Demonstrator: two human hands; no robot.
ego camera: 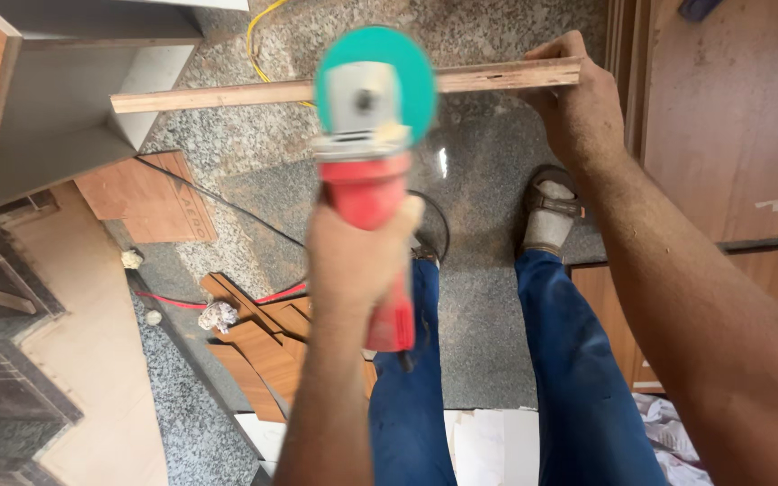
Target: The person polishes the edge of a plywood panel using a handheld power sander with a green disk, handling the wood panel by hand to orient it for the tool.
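My left hand (357, 256) grips the red body of an angle grinder (371, 193), blurred by motion. Its teal sanding disc (398, 67) sits over the middle of a long thin wooden strip (218, 94). The strip runs level across the upper part of the view. My right hand (578, 108) holds the strip's right end, fingers wrapped over its top edge. The strip's left end rests near a grey cabinet (74, 99).
Below lie a speckled granite floor (479, 297), my blue-trousered legs (578, 378) and a sandalled foot (549, 211). Brown laminate offcuts (267, 346), a red cable (168, 301), a black cord and a yellow cable (258, 36) lie around. Large brown boards (731, 108) stand at right.
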